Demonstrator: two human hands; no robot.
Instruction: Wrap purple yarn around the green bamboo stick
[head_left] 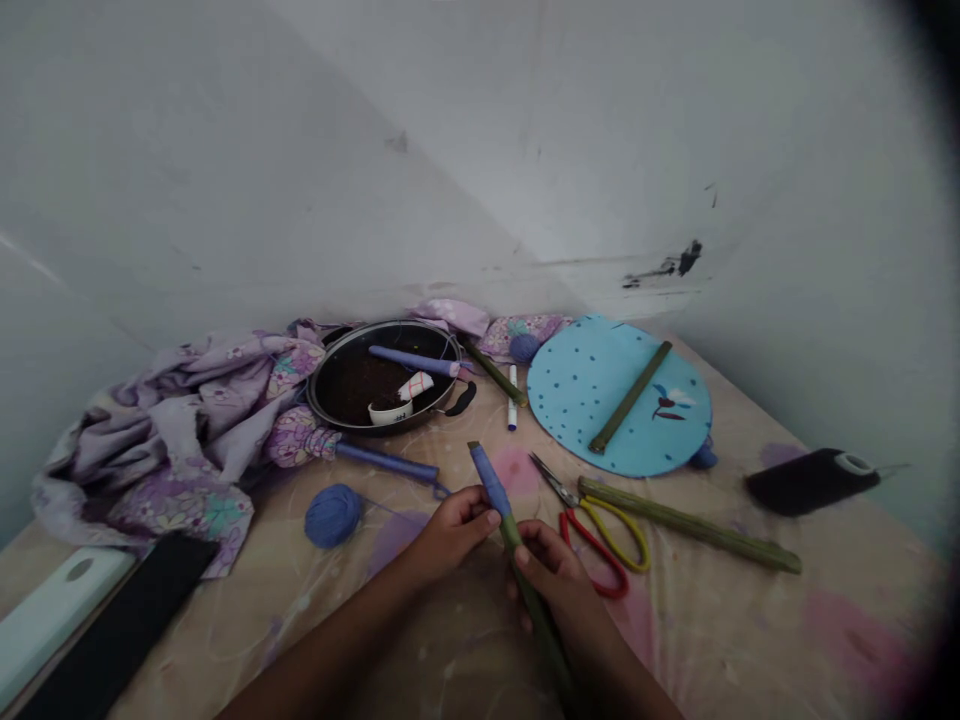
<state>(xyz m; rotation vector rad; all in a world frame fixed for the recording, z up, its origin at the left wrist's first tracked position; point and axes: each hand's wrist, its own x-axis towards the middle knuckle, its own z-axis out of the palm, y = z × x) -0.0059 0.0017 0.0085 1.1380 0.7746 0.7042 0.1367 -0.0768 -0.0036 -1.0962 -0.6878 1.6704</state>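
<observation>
A green plant stalk (pixel 511 532) slants up between my hands, its upper end wrapped in blue yarn (pixel 490 480). My left hand (pixel 461 530) is closed at the lower edge of the wrapping, thumb and fingers pinching there. Lower down, my right hand (pixel 551 570) wraps its fingers round the bare stalk. From a ball of blue yarn (pixel 333 516) at the left, a strand runs toward my left hand. Scissors (pixel 600 535) with red and yellow handles lie just right of my right hand, beside another green stalk (pixel 690 525).
A dark pan (pixel 360 425) holds a yarn-wrapped stick and a broken white piece. A round blue mat (pixel 570 400) carries a stalk. Also around are a marker (pixel 512 400), purple floral cloth (pixel 172 410), a black thread spool (pixel 806 482), and white and black flat objects at lower left.
</observation>
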